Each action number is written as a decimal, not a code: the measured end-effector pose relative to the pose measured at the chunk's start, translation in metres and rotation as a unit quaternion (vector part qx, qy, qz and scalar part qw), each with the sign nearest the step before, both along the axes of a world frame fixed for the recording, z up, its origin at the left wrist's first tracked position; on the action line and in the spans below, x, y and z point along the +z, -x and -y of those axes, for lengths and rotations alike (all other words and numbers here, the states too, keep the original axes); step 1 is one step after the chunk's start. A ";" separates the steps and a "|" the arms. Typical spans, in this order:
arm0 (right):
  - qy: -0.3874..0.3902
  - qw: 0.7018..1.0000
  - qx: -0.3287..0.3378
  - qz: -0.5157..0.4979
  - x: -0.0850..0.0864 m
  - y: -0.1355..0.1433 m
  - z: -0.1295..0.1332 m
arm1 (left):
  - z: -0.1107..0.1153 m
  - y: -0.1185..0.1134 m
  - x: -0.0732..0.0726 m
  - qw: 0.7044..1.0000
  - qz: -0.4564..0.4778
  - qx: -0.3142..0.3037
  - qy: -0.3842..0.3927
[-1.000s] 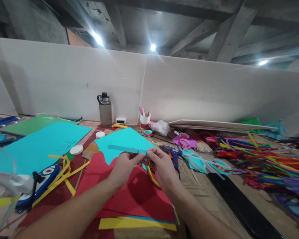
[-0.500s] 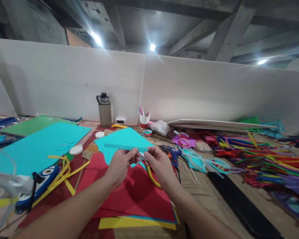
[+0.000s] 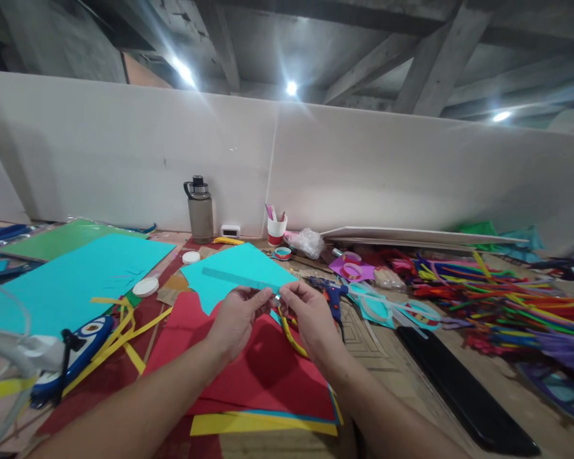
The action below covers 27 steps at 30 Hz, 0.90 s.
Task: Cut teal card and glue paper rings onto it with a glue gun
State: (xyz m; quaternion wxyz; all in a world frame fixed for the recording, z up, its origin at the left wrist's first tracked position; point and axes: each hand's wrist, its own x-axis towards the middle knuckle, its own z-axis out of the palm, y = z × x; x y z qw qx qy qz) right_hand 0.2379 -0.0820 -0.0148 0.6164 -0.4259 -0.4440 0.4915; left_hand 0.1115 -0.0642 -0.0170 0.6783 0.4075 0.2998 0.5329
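A narrow translucent-looking teal strip (image 3: 229, 277) is pinched near its right end between my two hands. My left hand (image 3: 236, 319) grips it with thumb and fingers, and my right hand (image 3: 306, 309) pinches the end close beside. A small pale bit shows between the fingertips; its kind I cannot make out. Behind the strip lies a cyan paper sheet (image 3: 242, 260). Red sheets (image 3: 263, 376) are spread below my hands, with yellow paper (image 3: 263, 424) under their front edge. A curved yellow handle-like piece (image 3: 291, 338) lies on the red, partly hidden by my right hand.
A blue glue gun (image 3: 335, 296) lies right of my hands, near a long black case (image 3: 463, 389). Colourful pipe cleaners (image 3: 502, 293) are heaped far right. A bottle (image 3: 201, 213) and a pen cup (image 3: 277, 229) stand at the back. Yellow strips (image 3: 119, 335) lie left.
The strip now slants more, its left end higher than its right. Both hands have shifted slightly right, with the fingertips still together on the strip.
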 end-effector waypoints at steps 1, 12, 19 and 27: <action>0.003 1.000 0.000 0.000 -0.001 0.001 0.000 | 0.001 -0.001 0.000 1.000 0.013 -0.002 0.004; 0.002 0.997 0.024 -0.077 -0.003 0.000 -0.001 | -0.009 0.006 -0.002 0.993 0.077 0.023 0.086; 0.015 0.999 0.035 0.013 -0.006 0.002 -0.002 | -0.010 0.006 -0.006 0.991 0.089 0.014 0.099; -0.016 0.996 0.008 0.085 -0.008 0.001 0.000 | -0.004 0.002 -0.003 0.994 0.068 0.011 0.080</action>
